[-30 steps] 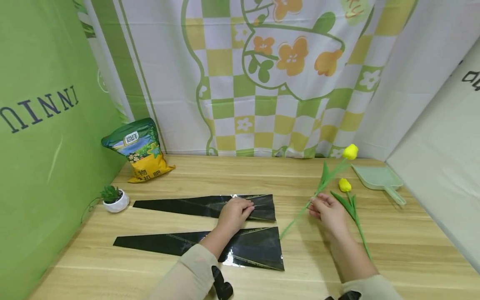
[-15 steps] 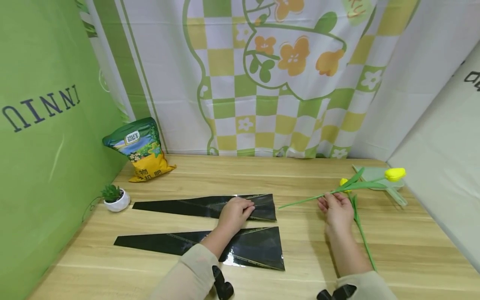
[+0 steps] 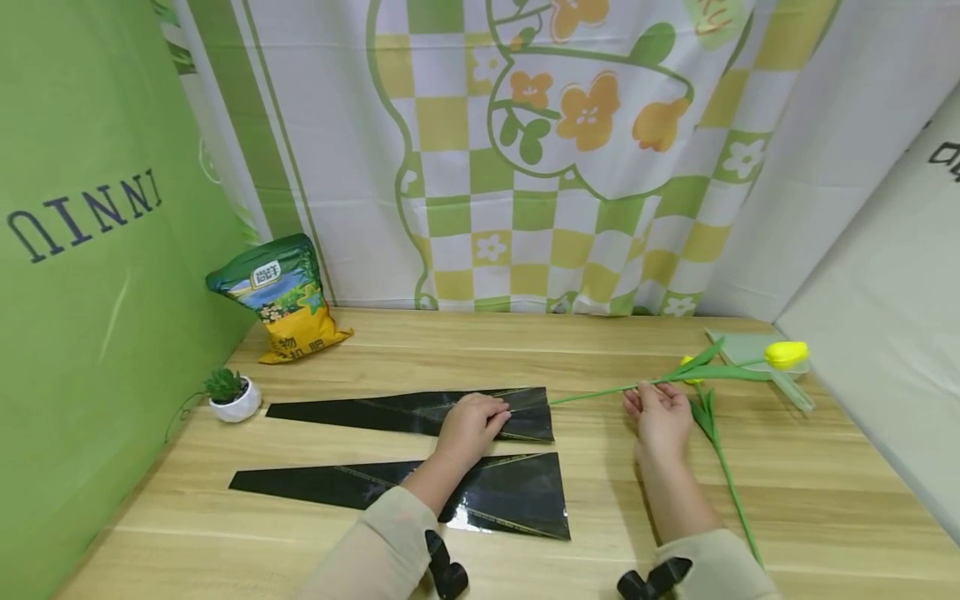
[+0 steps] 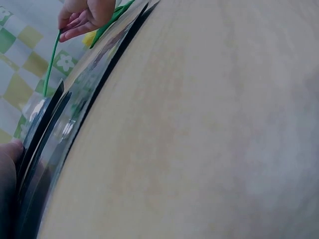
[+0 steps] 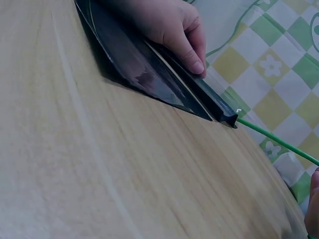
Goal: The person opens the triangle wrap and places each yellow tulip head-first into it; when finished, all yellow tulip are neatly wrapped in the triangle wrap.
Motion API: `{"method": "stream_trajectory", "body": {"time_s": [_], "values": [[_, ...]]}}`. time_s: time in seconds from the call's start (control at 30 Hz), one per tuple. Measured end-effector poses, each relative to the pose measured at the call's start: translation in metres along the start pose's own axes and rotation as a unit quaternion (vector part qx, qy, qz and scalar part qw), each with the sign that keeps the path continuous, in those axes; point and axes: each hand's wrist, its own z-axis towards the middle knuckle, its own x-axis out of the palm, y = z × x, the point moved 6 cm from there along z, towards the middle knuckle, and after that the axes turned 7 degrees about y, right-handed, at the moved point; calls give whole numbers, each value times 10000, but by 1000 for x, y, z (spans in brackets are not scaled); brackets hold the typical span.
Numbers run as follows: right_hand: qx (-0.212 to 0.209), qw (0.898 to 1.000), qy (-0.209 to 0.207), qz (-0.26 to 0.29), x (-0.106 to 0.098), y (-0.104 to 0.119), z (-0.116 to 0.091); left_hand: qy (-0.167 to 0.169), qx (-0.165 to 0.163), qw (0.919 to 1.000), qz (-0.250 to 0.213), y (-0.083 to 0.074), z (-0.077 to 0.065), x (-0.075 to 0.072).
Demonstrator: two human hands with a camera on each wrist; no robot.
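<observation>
Pinched in my right hand point(image 3: 662, 421) is the stem of a yellow tulip point(image 3: 786, 355), its bloom pointing right. The stem's lower end meets the wide right mouth of the far black flower sleeve point(image 3: 405, 408), as the right wrist view also shows at the sleeve's raised edge point(image 5: 227, 115). My left hand point(image 3: 471, 429) rests on that sleeve near its mouth, fingers loosely bent. Nearer to me lies a second black flower sleeve point(image 3: 517, 496), flat and partly hidden by my left forearm. Another tulip point(image 3: 722, 462) lies right of my right hand, its bloom partly covered by the held one.
A pale green dustpan point(image 3: 738, 346) sits at the back right, partly behind the held bloom. At the left are a small potted succulent point(image 3: 236, 404) and a green-and-yellow bag point(image 3: 288, 308). A patterned curtain point(image 3: 450, 208) hangs behind the wooden table point(image 3: 187, 533).
My right hand has swung the held tulip from a steep slant to nearly level, then moved left, bringing the stem's end to the far sleeve's mouth. My left hand has stayed put.
</observation>
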Motion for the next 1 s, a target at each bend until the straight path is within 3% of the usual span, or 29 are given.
{"method": "stream_trajectory", "body": {"time_s": [0.63,1.0], "values": [[-91,9992,-213,329,0,6,-8,27,-24,9999,-105,0,1,1],[-25,10000,-17,-60,4,1,-9,-59,-39,9999,-129,1,0,1]]}}
